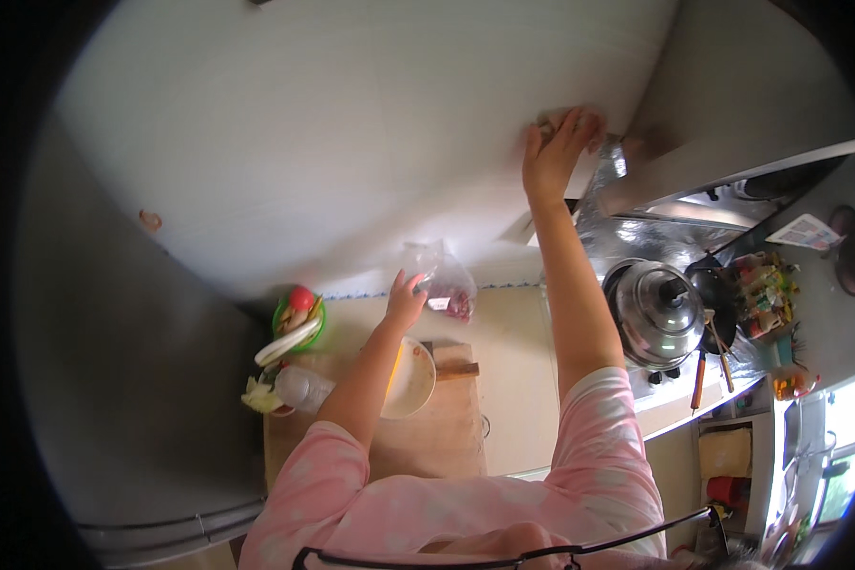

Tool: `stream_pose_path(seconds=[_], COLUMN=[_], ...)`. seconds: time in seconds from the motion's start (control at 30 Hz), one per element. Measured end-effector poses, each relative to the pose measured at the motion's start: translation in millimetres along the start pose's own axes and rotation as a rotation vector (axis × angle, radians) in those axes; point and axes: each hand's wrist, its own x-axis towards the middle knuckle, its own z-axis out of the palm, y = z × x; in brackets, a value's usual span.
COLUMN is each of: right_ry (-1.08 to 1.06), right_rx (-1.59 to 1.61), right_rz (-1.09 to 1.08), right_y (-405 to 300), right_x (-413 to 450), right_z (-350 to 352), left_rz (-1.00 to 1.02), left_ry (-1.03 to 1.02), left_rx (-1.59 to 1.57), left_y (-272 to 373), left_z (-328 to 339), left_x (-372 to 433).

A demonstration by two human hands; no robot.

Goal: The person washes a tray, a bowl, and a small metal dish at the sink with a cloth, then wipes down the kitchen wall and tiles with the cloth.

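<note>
My right hand (552, 160) is raised against the white wall (370, 135), its palm and fingers over a small brownish thing that is mostly hidden and blurred. My left hand (405, 303) hovers with fingers apart, close to a clear plastic bag (457, 288) that holds dark red pieces and bears a small white label. Below the left hand, a white plate (415, 381) lies on a wooden board (431, 445), with a yellow strip along its left part beside my forearm.
To the left stand a green basket (319, 331) with vegetables and a red round item, and a clear plastic bottle (303, 388). On the right, a lidded steel pot (659, 313) and a dark wok (719, 335) sit on the stove beneath a range hood (741, 174).
</note>
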Motion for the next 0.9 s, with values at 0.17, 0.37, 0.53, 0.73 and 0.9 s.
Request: stream_pose_path(seconds=[0.17,0.37,0.53,0.73,0.9], right_ry=[-0.036,-0.267,-0.427,-1.053,-1.419], right_rx=[0.094,0.170,0.370,0.433,0.742], right_rz=[-0.243,-0.321,-0.231,0.297,0.673], right_y=[-58.3,-73.4,-95.1,-151.3,-227.0], right_x=[-18.6,-81.0,-130.4,-197.4,-249.3], right_z=[17.2,27.3,15.1,-40.5,-88.3], left_rz=[-0.092,0.088,0.049,-0.235,-0.408], left_ry=[0.036,-0.080,-0.023,0.087,0.549], left_rx=[-0.022,-0.287,-0.309,-0.598,-0.354], left_y=[-15.0,31.0,31.0,-9.8,-58.0], left_z=[-5.3,-41.6,-89.2,-127.5,-156.6], left_x=[-39.0,-120.7,-189.5,-270.3,-306.7])
